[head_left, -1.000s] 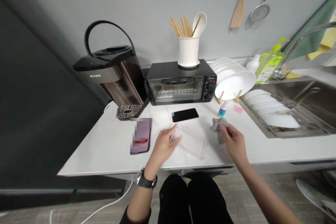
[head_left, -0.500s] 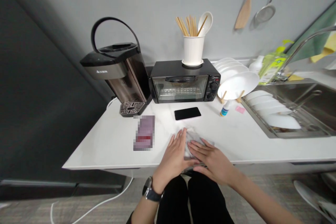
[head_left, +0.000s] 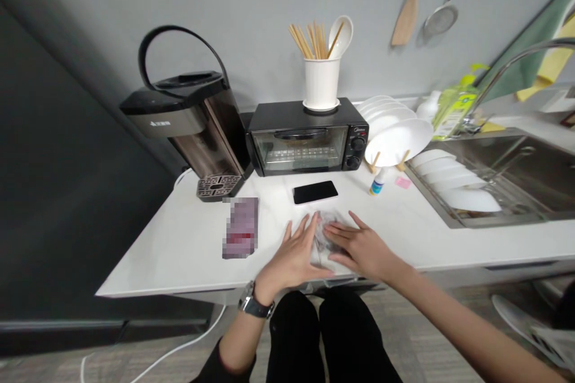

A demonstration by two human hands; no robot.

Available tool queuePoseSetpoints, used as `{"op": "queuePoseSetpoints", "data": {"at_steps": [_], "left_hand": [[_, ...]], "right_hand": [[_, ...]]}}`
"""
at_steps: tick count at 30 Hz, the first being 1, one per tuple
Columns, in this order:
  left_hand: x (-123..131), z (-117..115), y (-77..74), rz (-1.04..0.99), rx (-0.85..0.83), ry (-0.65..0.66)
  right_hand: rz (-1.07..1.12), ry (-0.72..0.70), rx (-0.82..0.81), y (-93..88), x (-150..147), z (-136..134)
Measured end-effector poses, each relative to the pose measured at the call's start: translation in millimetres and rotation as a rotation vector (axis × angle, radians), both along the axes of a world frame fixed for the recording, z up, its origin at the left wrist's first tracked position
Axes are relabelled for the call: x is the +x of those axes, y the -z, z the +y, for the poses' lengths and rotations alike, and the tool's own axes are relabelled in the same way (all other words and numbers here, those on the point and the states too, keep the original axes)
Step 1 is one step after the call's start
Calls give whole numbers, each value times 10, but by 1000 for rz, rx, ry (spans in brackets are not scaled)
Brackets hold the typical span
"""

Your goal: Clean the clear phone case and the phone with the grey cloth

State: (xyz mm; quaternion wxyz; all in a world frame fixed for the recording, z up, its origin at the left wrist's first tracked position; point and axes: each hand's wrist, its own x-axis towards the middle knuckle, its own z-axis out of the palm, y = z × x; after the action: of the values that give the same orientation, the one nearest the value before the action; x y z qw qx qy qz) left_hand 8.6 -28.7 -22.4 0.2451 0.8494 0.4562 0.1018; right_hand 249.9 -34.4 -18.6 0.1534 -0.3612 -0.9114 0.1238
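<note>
Right grip (head_left: 365, 248) on wrinkled grey cloth (head_left: 320, 238), flat rectangular phone (head_left: 315, 192) beyond

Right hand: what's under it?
A crumpled grey cloth shows under the right hand, near the left hand. Whatever lies beneath the cloth is covered and can't be seen.

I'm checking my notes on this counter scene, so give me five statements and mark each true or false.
1. The right hand rests on a grey cloth. True.
2. The watch is on the right wrist. False: the watch is on the left wrist.
3. The black-screened phone lies in front of the toaster oven. True.
4. The left hand grips the black-screened phone. False: the left hand is beside the cloth, apart from that phone.
5. The white chopstick holder stands on the water dispenser. False: the white chopstick holder stands on the toaster oven.
</note>
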Motion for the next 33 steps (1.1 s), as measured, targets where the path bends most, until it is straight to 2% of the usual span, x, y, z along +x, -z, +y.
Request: {"op": "queuePoseSetpoints", "data": {"at_steps": [2,4,6,9,11,13,14,18,19,23,26,27,30,31,33], "left_hand": [[-65,69,-59,2,-55,51],[-164,103,-112,-16,-70,80],[-239,66,-114,-48,18,15],[-190,-123,1,-46,178,-145],[-61,-278,105,-10,185,-133],[70,-394,174,16,218,-162],[116,-428,188,27,225,-164],[138,-438,136,25,204,-144],[123,-427,113,11,189,-139],[108,-405,58,-51,156,-166],[141,-412,54,-64,156,-195],[150,-416,55,-68,161,-202],[155,-428,52,-80,177,-212],[151,-430,49,-84,171,-206],[137,-431,43,-91,148,-193]], "right_hand": [[-30,22,57,60,-101,127],[-46,31,99,126,-152,134],[-59,79,141,182,-134,40],[-93,238,193,218,-69,-150],[-109,353,209,209,-72,-237],[-89,409,198,183,-121,-282],[-62,381,175,168,-153,-293],[51,43,25,106,-203,-273],[54,12,3,94,-187,-254],[45,168,58,76,-109,-207],[92,-6,12,84,-95,-230],[74,-24,5,88,-90,-235],[19,214,78,98,-77,-233],[31,200,85,100,-80,-232],[85,13,48,96,-95,-231]]}}
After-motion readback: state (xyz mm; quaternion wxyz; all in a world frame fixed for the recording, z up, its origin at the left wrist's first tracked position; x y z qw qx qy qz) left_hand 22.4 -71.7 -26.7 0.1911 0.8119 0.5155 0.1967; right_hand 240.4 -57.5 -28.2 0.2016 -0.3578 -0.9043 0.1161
